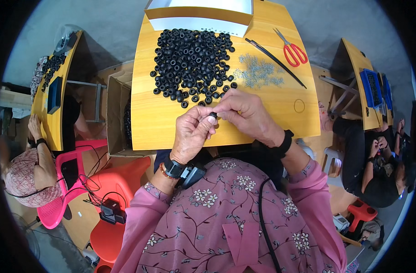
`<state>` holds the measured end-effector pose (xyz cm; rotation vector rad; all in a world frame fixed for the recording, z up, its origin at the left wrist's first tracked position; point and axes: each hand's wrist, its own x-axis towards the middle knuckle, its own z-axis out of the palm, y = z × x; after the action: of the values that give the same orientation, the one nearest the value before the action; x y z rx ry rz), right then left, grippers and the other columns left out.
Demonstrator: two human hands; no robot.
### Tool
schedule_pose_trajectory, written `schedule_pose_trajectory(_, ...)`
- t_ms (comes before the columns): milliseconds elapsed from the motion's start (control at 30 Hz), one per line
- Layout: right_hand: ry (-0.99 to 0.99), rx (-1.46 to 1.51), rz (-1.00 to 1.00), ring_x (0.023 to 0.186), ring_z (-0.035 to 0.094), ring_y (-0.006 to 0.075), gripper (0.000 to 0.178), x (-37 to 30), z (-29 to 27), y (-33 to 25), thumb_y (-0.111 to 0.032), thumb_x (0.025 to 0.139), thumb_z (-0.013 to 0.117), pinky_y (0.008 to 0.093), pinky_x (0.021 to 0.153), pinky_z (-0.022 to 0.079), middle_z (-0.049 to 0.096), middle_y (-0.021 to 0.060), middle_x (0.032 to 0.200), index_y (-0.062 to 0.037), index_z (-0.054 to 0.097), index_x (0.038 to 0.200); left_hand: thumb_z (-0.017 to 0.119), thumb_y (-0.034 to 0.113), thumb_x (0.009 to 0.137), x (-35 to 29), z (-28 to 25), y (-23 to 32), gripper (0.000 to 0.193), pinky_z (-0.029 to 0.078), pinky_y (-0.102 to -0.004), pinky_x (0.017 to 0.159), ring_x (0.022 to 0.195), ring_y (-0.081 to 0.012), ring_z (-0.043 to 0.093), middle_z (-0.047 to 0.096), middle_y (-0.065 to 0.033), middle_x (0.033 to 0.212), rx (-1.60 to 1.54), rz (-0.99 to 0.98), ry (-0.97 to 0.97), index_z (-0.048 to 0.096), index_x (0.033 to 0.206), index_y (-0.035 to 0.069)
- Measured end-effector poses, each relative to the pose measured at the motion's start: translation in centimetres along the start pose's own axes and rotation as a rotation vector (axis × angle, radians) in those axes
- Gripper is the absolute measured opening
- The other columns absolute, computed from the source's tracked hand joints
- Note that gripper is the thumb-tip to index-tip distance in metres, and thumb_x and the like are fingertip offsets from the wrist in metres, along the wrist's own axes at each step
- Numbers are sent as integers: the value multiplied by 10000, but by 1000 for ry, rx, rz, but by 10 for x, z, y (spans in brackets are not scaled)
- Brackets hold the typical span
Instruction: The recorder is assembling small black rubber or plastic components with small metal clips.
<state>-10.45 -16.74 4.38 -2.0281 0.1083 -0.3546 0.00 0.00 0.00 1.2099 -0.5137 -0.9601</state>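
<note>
Over the front part of the yellow table (162, 127), my left hand (192, 132) pinches a small black ring-shaped piece (213, 115) between thumb and fingers. My right hand (251, 116) meets it from the right, its thumb and forefinger closed against the piece; anything between those fingertips is too small to make out. Just beyond my hands lies a big heap of similar black rings (189, 61). To its right are many tiny silvery metal bits (260, 73), spread in a loose patch.
Red-handled scissors (294, 53) and thin black rods (278, 63) lie at the right. A thin loop (299, 106) rests nearer. An open white box (199, 23) stands at the back, a cardboard box (118, 109) left of the table. Other people sit at side tables.
</note>
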Motion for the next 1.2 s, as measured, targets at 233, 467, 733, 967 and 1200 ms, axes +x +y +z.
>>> schedule_pose_trajectory(233,37,3,-107,838,582,178,99,5,4,3,-35,883,689,284,728,470,571,50,905,-43,714,978,599,78,990,5,-4,2,120,461,-195,557,651,-57,573,647,-23,824,-21,-6,-50,616,1081,3)
schedule_pose_trajectory(467,17,-34,-206,779,575,254,47,6,7,3,-56,898,662,342,670,479,554,87,866,-39,666,942,635,145,982,4,-12,-1,167,468,-202,561,647,-73,584,672,-53,856,-102,-55,-114,628,1089,17)
schedule_pose_trajectory(733,-19,-32,-163,802,581,219,67,0,5,-1,-46,896,677,322,699,480,561,70,879,-47,676,963,600,119,996,3,-11,0,128,459,-200,524,637,-81,601,673,-63,859,-212,-93,-137,635,1069,20)
schedule_pose_trajectory(967,51,93,-54,798,600,222,288,-5,7,-2,-49,847,727,310,692,499,559,71,832,-77,691,1131,590,101,990,3,-7,6,96,471,-199,512,595,-74,593,667,-55,826,-270,-91,-79,631,1006,16)
schedule_pose_trajectory(1200,-56,-436,-192,716,609,280,310,-4,4,-23,-155,836,753,366,611,501,556,108,837,-41,614,1088,593,104,992,4,-1,3,118,503,-234,598,679,-95,612,667,-49,826,-272,-32,-36,643,979,-2)
